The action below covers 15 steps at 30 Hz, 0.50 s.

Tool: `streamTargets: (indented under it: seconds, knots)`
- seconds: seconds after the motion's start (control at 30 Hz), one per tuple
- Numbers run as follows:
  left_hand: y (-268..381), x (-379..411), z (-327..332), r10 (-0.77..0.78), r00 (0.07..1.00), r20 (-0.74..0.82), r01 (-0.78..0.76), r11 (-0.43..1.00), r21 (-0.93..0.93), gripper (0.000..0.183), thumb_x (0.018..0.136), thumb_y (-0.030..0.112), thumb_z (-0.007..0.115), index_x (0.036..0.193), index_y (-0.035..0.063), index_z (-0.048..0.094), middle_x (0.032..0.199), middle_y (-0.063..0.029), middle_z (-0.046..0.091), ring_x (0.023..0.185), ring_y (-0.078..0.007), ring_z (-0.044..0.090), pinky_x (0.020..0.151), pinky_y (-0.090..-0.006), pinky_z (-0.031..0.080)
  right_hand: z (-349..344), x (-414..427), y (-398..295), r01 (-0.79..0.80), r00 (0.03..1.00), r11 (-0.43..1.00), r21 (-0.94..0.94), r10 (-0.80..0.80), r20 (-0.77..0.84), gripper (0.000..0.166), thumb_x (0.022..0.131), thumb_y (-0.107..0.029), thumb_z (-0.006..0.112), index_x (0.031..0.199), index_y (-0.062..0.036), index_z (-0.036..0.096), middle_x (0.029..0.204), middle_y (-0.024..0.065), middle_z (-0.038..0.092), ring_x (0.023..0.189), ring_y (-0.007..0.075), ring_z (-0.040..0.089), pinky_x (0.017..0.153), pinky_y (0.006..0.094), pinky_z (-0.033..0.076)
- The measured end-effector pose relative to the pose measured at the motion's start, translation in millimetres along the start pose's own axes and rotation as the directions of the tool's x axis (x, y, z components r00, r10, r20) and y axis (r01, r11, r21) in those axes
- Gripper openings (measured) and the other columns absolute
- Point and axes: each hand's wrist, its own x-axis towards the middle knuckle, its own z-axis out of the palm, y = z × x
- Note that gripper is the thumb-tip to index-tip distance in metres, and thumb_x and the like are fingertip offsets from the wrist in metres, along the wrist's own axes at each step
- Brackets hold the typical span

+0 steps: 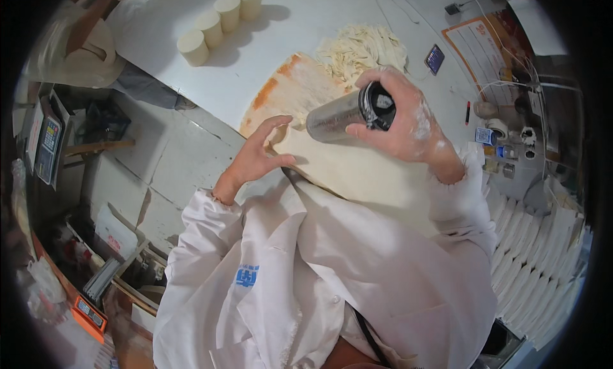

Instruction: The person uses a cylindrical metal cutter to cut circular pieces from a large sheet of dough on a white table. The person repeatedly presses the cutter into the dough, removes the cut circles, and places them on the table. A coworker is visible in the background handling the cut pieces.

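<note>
My right hand (407, 120) grips a dark, see-through-looking cylindrical tumbler (335, 117) by its black-rimmed end, tilted over the worktable. White powder dusts the hand and the tumbler's black end. Below it, a smooth pale dough sheet (364, 165) reaches to the table's near edge. My left hand (258, 153) is at the sheet's left end, thumb and fingers spread around its edge; whether they touch the dough is unclear. A floury wooden board (292, 89) with orange-brown patches lies beyond both hands. Against its far side rests a heap of loose dough strips (361, 48).
Several pale dough cylinders (193, 48) stand in a row on the white table (158, 48). A phone (434, 59) and small jars (503, 152) lie right. Stacked white packs (531, 259) flank my right arm. Another person's apron (72, 58) is at far left, near a digital scale (48, 144).
</note>
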Motion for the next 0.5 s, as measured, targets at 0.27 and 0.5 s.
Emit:
streamTargets:
  seconds: [0.27, 0.5]
  knots:
    - [-21.1, 14.7, 4.0, 0.19, 0.972, 0.14, -0.207, 0.971, 0.118, 0.094, 0.072, 0.033, 0.105, 0.15, 0.0068, 0.059, 0.144, -0.0151, 0.061, 0.137, -0.0361, 0.057, 0.12, -0.0463, 0.046, 26.9, -31.1, -45.5, 0.013, 1.0, 1.0, -0.024, -0.013, 0.008, 0.062, 0.077, -0.023, 0.096, 0.128, -0.0071, 0.065, 0.12, 0.0168, 0.067, 0.107, 0.0397, 0.07, 0.091, 0.0463, 0.058]
    - [-33.4, 17.5, 14.4, 0.186, 0.973, 0.138, -0.199, 0.975, 0.094, 0.096, 0.071, 0.031, 0.106, 0.151, 0.0081, 0.058, 0.148, -0.0121, 0.056, 0.14, -0.032, 0.054, 0.121, -0.0443, 0.044, 45.8, -31.4, -67.9, -0.008, 1.0, 0.992, -0.123, 0.01, 0.018, 0.063, 0.077, -0.028, 0.095, 0.128, -0.0049, 0.066, 0.121, 0.0177, 0.066, 0.107, 0.0406, 0.07, 0.09, 0.047, 0.059]
